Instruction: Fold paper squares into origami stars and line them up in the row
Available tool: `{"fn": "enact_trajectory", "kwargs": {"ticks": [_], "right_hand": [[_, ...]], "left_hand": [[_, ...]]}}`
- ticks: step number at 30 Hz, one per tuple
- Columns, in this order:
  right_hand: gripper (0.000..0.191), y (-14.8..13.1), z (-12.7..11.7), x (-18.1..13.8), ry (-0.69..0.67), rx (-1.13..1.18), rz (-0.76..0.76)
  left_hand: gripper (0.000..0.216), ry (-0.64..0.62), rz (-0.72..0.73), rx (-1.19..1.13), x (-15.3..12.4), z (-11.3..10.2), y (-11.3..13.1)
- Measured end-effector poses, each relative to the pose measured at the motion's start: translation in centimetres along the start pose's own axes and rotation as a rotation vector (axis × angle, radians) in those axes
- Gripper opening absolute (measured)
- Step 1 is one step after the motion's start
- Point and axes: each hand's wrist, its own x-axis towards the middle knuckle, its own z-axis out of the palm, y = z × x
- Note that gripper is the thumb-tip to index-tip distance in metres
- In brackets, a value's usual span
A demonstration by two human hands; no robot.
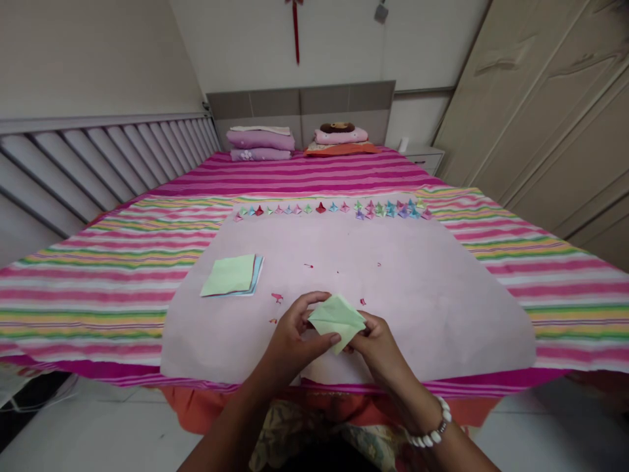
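Note:
A light green sheet of origami paper (338, 318), partly folded into a diamond shape with creases, is held up between both hands above the pale mat. My left hand (299, 331) grips its left corner, thumb in front and fingers behind. At the right corner, my right hand (376, 337) pinches the paper, with some fingertips hidden behind it. A stack of square coloured paper (228, 275), green on top with blue and red edges showing, lies to the left of my hands.
Along the mat's (442, 314) far edge stand rows of small folded paper pieces (321, 208) in several colours. Red paper scraps (277, 297) are scattered near my hands. Folded bedding (260, 139) and a pillow pile (341, 136) rest by the headboard.

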Motion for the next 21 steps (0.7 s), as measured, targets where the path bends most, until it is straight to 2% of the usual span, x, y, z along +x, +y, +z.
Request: {"fn": "enact_trajectory", "kwargs": {"ticks": [7,12,21], "right_hand": [[0.005,0.25,0.03,0.06,-0.007,0.048,0.027],[0.005,0.22,0.15,0.06,0.008,0.059,0.061],[0.005,0.42,0.04,0.09,0.006,0.044,0.064]], "left_hand": [[0.039,0.016,0.116,0.023,-0.02,-0.09,-0.3],[0.029,0.036,0.106,-0.042,0.17,-0.15,-0.22],[0.017,0.033,0.141,0.011,0.23,-0.35,-0.16]]}}
